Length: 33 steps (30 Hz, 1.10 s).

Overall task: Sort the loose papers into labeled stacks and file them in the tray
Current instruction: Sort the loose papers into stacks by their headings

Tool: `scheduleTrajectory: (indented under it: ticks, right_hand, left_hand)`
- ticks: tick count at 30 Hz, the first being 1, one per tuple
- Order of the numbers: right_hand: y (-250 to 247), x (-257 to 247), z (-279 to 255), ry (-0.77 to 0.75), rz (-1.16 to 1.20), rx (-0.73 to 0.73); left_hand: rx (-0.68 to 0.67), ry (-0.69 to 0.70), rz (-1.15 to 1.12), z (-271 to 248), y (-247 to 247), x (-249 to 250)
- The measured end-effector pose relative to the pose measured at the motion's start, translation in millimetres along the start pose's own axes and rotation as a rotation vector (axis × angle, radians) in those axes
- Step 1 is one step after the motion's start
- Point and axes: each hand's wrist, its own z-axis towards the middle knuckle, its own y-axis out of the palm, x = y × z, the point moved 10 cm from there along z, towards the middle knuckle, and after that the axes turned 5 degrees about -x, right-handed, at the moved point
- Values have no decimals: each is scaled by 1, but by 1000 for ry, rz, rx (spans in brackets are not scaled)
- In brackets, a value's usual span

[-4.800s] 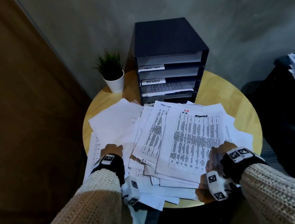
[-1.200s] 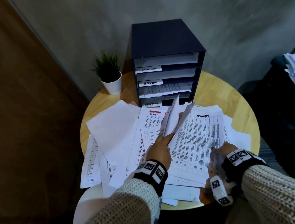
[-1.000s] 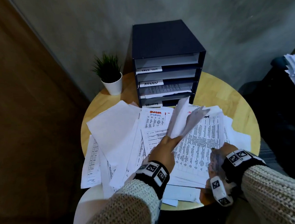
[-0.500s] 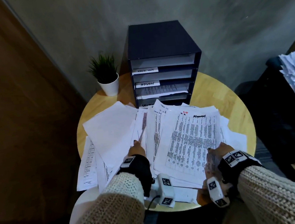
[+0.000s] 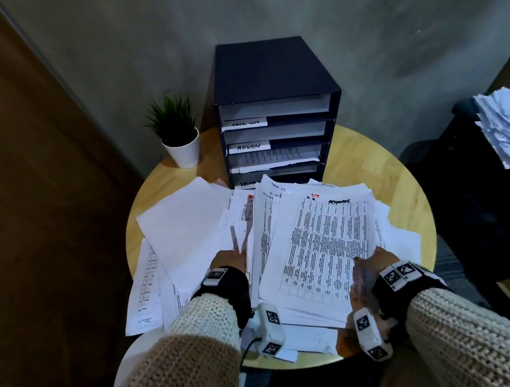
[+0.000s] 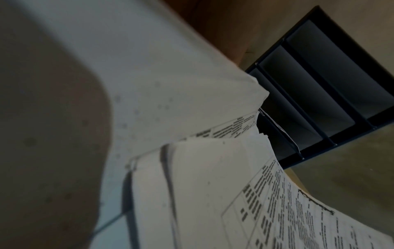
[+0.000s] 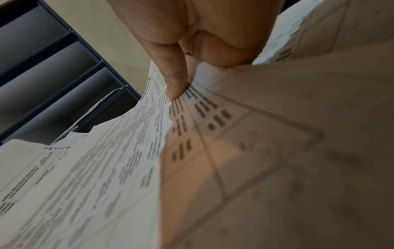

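Note:
Loose printed papers (image 5: 327,239) lie heaped on a round wooden table (image 5: 382,165). Behind them stands a dark filing tray (image 5: 271,70) with labelled slots; one lower slot holds sheets. My right hand (image 5: 366,261) grips the near right edge of the top stack. Its thumb (image 7: 175,84) presses on the printed sheet (image 7: 127,151). My left hand (image 5: 237,252) is at the stack's left side with its fingers tucked between sheets, where a raised sheet edge stands up. In the left wrist view only paper (image 6: 192,185) and the tray (image 6: 319,84) show.
A small potted plant (image 5: 178,129) stands left of the tray. A blank white sheet (image 5: 186,226) lies at the pile's left. Another paper heap (image 5: 508,130) rests on dark furniture to the right. A grey wall is close behind the tray.
My left hand had lifted and turned over sheets at the middle of the pile. It has come back down to the stack's left side. My right hand has kept its grip.

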Motion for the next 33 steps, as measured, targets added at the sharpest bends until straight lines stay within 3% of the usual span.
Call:
scheduleTrajectory:
  ticks: [10,15,23,29,33]
  right_hand:
    - [2,5,2,-7,148,-45]
    - [0,6,-3,1,153,2]
    - [-1,7,-3,-43,151,76]
    - [-4,11,-1,-82,201,153]
    - [-5,20,6,-86,302,100]
  left_hand:
    - [193,164,-121,-14,-31,26]
    - [266,273,-184,-30,-59,34]
    - [520,320,-334,-60,-149,32]
    - [646,564,-416,-111,-210,70]
    - [687,752,-439,-153,-235,101]
